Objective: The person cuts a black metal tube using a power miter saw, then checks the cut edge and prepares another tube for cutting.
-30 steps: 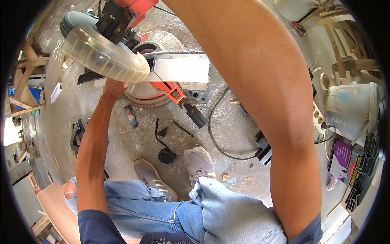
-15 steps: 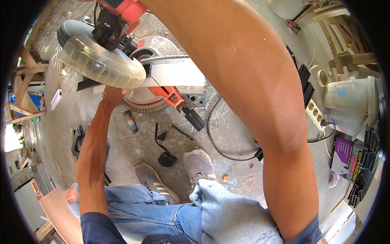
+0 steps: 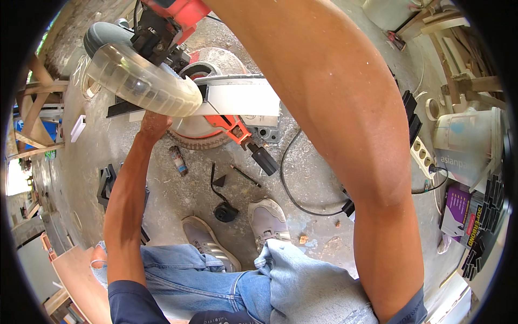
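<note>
The concrete floor (image 3: 172,200) is rough, grey and stained. One mitre saw (image 3: 154,43) stands on it, with one ribbed, curved, see-through guard (image 3: 143,81) and one round metal base (image 3: 197,129). One flat, smooth white strip (image 3: 245,97) lies across that base, reaching toward its right edge; one dark strip (image 3: 127,107) juts out left of the guard. The left hand (image 3: 155,125) is curled at the base's left edge, just below the guard; partly hidden, so I cannot tell whether it grips. The right hand is out of view, its state unknown. Off the base's near edge lie one black tape measure (image 3: 225,211), one slim pencil (image 3: 245,176), one dark triangular scrap (image 3: 219,181) and one small tube (image 3: 178,161), near two grey shoes (image 3: 268,220)
</note>
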`<action>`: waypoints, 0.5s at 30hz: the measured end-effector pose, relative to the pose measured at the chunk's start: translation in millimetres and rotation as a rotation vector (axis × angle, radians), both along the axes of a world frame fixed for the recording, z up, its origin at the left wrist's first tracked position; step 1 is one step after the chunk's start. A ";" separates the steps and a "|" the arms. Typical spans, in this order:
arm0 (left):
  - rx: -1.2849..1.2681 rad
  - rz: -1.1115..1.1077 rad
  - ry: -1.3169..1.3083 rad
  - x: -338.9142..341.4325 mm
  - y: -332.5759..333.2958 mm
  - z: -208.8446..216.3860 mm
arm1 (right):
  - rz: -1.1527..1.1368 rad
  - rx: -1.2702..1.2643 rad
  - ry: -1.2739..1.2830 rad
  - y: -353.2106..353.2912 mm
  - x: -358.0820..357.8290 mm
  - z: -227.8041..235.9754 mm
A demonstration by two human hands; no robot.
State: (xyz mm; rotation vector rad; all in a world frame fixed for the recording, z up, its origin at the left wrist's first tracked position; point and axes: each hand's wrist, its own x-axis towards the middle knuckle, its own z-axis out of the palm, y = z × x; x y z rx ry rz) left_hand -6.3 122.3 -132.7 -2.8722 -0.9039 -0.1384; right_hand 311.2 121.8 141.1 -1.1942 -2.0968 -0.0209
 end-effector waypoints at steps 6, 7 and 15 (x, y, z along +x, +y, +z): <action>0.020 -0.039 -0.033 11.2 -4.7 6.9 | -0.010 0.005 -0.012 4.1 2.3 0.2; -0.010 -0.018 -0.019 11.1 -5.0 8.5 | -0.011 0.003 -0.012 4.1 1.8 -0.2; -0.061 0.027 -0.029 16.5 -9.6 13.2 | -0.019 0.012 -0.026 9.5 0.4 2.6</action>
